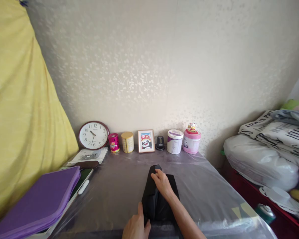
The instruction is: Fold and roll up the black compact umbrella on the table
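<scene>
A black folded piece, which looks like fabric (149,196), lies on the table near its front edge; its exact kind I cannot tell. It has a narrow folded strip along its left side and a wider flat part on the right. My right hand (163,182) reaches across it, fingers bent and closed on the far end of the strip. At the near left corner, my left hand (136,224) grips the edge between thumb and fingers, partly cut off by the frame's bottom.
Along the wall stand a clock (94,135), a pink tin (114,142), a yellow tin (127,142), a picture frame (146,141) and two canisters (174,142). Purple folders (42,196) lie left on the plastic-covered table (201,186). Bagged bedding (260,159) is piled right.
</scene>
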`<state>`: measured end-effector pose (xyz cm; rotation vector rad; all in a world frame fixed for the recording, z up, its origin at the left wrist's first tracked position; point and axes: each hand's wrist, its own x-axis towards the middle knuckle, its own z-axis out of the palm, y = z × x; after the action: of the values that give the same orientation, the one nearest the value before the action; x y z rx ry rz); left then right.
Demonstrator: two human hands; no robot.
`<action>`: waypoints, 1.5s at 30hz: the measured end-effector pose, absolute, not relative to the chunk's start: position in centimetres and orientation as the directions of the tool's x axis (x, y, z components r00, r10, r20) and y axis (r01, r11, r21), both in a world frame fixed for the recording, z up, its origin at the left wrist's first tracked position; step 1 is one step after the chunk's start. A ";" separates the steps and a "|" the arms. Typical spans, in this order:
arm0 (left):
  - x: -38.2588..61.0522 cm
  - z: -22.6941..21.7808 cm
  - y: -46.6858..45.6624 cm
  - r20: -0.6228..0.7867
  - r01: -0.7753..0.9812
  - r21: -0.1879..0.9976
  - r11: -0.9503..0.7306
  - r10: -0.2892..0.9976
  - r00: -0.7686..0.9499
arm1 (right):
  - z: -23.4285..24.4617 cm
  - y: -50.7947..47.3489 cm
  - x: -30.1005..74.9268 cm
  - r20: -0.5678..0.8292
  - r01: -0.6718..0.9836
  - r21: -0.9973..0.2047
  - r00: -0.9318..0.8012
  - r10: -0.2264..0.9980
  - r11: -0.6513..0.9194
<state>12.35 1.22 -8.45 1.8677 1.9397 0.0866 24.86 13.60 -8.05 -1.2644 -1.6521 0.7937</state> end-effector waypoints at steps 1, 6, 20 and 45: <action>12.4 -8.5 1.2 -0.272 0.938 0.338 0.084 0.962 0.012 | -8.2 13.7 24.2 0.242 0.420 -0.868 -0.106 0.964 0.264; 12.3 -8.7 1.5 -0.263 0.952 0.301 0.057 0.965 0.025 | -8.4 13.7 22.4 0.178 0.626 -0.747 -0.137 0.975 0.224; 12.1 -8.3 0.6 -0.116 0.983 0.175 -0.052 0.991 0.074 | -8.3 12.8 22.0 0.155 0.648 -0.706 -0.252 0.955 0.285; 13.5 -10.4 2.4 -0.191 0.975 0.216 -0.056 0.977 0.098 | -10.9 17.3 25.9 0.559 0.544 -0.420 -0.476 0.679 0.727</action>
<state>13.53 2.43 -10.37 2.0923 1.9338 0.0084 25.86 17.31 -10.90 -0.9203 -2.1955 0.2382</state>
